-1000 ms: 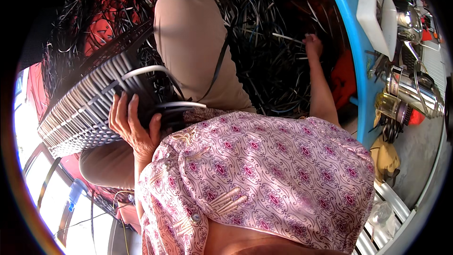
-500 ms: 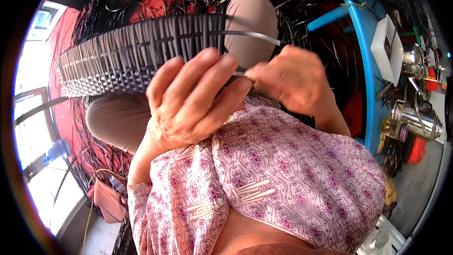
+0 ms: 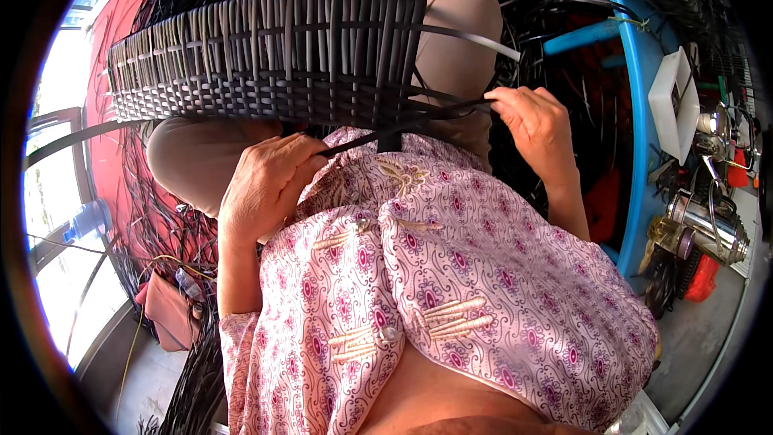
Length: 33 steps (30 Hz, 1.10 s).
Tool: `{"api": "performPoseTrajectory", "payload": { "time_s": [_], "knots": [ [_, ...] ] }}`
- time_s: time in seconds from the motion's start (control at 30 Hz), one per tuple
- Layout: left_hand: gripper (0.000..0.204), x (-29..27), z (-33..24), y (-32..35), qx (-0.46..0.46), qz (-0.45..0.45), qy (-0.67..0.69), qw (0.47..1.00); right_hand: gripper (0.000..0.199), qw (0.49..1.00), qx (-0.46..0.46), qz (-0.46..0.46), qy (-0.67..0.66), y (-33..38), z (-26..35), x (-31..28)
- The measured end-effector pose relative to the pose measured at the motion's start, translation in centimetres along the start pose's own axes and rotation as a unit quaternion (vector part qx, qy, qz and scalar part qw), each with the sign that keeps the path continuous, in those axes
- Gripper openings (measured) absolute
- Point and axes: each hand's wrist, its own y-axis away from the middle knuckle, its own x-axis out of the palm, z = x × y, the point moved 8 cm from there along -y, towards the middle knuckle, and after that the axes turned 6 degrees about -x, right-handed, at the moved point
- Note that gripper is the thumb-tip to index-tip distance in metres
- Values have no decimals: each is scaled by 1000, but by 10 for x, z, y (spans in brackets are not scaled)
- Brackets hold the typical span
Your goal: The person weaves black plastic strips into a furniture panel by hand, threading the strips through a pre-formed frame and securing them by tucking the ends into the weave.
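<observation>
A dark grey and black woven basket-like piece [image 3: 266, 44] lies across my knees, with upright slats above and a tight weave along its lower edge. My left hand [image 3: 270, 185] is closed below that edge, its thumb and fingers pinching a flat black strip [image 3: 362, 140]. That strip runs up to the right, past the piece's right corner. There my right hand [image 3: 533, 127] pinches a black strip between thumb and forefinger; whether it is the same one, I cannot tell. Another strip [image 3: 475, 36] sticks out loose from the right side, its end pale.
Heaps of loose black strips [image 3: 173, 193] cover the red floor around me. To the right stands a blue frame [image 3: 638, 113], with a white tray [image 3: 675, 105] and a metal flask [image 3: 708, 221] beyond it. A pink bag [image 3: 169, 314] lies at the lower left.
My hands, close together before, are now apart: the left has moved down and left, the right slightly right. A black strip now shows stretched between them. The woven piece sits a little higher.
</observation>
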Motion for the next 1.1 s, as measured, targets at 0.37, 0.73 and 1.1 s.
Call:
{"api": "performPoseTrajectory", "payload": {
  "time_s": [0.37,0.73,1.1],
  "knots": [
    [14,36,-65,-44,236,-105,-280,925,49,940,0,57,-337,-45,63,45],
    [14,-6,10,-42,20,-180,-51,982,25,863,210,65,-456,-29,29,78],
    [21,19,68,-17,-205,-180,529,804,22,894,187,60,-402,-41,47,79]
  ]
}}
